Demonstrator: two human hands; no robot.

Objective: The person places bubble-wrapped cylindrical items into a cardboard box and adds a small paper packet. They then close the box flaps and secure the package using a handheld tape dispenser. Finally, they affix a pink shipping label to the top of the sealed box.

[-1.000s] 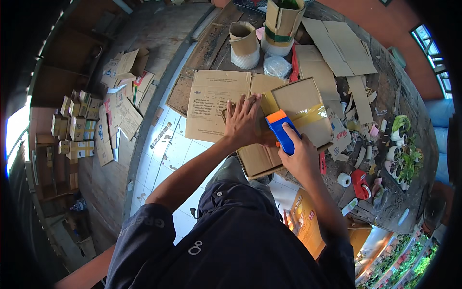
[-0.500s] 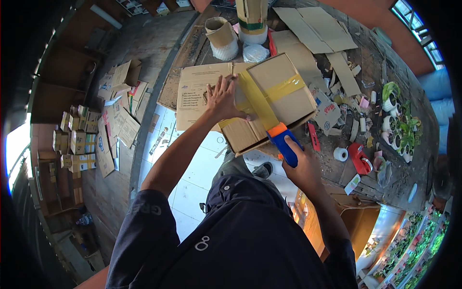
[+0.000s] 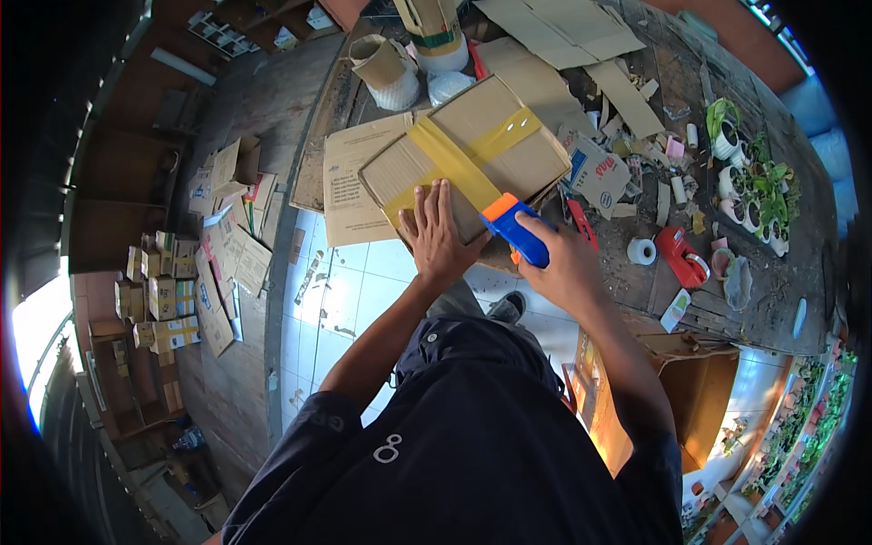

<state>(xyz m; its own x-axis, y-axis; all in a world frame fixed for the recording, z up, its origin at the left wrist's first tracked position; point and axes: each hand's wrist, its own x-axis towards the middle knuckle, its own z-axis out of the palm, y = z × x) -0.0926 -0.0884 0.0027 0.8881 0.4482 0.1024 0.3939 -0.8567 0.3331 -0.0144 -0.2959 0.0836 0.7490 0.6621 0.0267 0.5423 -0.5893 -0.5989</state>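
Gripping the dispenser [image 3: 516,232], right hand [image 3: 568,263] aims it up-left at the box [image 3: 463,154]; left hand [image 3: 438,238] lies flat, fingers spread, on the box's near end.

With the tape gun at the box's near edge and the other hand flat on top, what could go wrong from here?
1. The left hand lies right beside the tape gun held by the right hand; its cutting edge could catch the fingers.
2. The box seems to overhang the table edge, so pressing down might tip it.
3. The yellow tape could wrinkle or tear unevenly if pulled at an angle.
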